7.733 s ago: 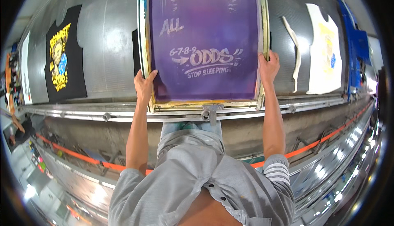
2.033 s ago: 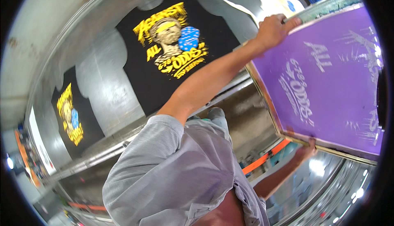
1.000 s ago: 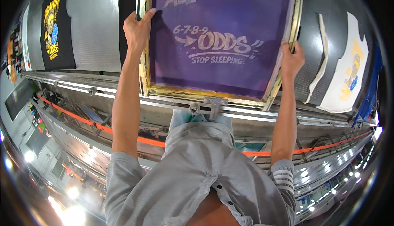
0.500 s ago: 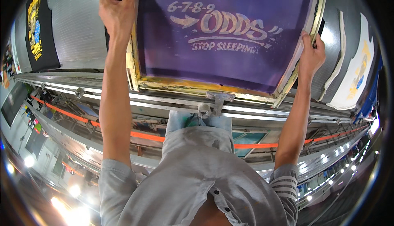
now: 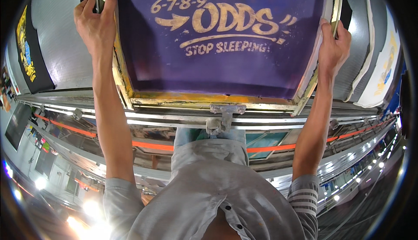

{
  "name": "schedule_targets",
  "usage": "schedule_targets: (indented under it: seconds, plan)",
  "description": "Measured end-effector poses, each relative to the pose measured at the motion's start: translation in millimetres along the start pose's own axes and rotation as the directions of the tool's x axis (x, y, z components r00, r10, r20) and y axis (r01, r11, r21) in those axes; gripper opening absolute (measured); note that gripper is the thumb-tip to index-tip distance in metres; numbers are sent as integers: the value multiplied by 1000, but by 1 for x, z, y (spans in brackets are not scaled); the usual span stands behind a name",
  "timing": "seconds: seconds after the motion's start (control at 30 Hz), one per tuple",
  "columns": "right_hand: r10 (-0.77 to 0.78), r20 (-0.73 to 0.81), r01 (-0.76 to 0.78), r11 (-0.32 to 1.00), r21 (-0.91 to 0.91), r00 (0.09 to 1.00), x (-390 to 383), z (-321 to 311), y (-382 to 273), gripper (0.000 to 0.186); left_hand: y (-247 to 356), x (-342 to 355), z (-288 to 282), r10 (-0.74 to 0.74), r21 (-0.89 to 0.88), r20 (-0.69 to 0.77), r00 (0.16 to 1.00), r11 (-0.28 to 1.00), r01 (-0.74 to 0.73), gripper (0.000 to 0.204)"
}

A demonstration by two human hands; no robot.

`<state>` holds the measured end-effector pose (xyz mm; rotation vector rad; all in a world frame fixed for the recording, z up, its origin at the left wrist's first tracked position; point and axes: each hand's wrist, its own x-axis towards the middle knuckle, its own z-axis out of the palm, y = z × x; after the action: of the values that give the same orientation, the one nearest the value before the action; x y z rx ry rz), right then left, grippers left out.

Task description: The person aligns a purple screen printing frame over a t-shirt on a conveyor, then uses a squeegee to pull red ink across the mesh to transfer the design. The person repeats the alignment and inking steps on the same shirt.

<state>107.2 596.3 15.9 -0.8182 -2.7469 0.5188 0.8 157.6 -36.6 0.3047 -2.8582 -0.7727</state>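
Gray metal printing table (image 5: 65,35) spreads out on both sides of the screen-printing frame (image 5: 183,96), which lies directly in front of the person, between the two hands and touching both. Its side rails run away from the person and out past the top of view, so the far end is hidden and the long axis cannot be confirmed. Purple mesh (image 5: 261,72) with pale lettering fills the frame.

The left hand (image 5: 95,26) is clamped on the frame's left rail, thumb toward the mesh; the right hand (image 5: 334,46) is clamped around its right rail, slightly closer to the frame's near bar. Neither hand is free of it. Whether the frame rests flat or is lifted cannot be told.

Just at the frame's near bar sits a metal bracket (image 5: 227,109), beside a silver rail (image 5: 270,121). Black cloth (image 5: 347,13) shows past the frame's edge. Left of the frame, well apart, lies a printed black shirt (image 5: 37,63); right of it, a white cloth strip (image 5: 368,48), then a printed white shirt (image 5: 383,76). Nearer the person than the frame, an orange bar (image 5: 274,148) crosses below.
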Motion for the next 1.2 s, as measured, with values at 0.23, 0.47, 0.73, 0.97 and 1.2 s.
schedule_targets:
  seconds: [0.23, 0.47, 0.73, 0.97, 1.2]
  plan:
    - [-51, -47, 44, 990, -134, 998, -6, 3, -3, 24, 4, 0, -4, 12, 45, 5, 1000, 999, -12, 56]
    - [-73, -47, 64, 982, -178, 996, -1, 4, 5, 29, 37, -45, -15, 313, 224, -59, 948, 930, -293, 50]
    - [24, -57, -38, 968, -249, 998, 0, 6, 14, 35, 119, -174, -7, 377, -80, 561, 737, 911, -405, 88]
    - [33, -77, -50, 969, -241, 997, -1, 7, 20, 38, 126, -182, 6, 294, -39, 697, 654, 926, -376, 103]
    - [17, -92, -34, 983, -178, 996, 1, 17, 22, 43, 127, -184, 9, 256, 14, 696, 671, 929, -370, 104]
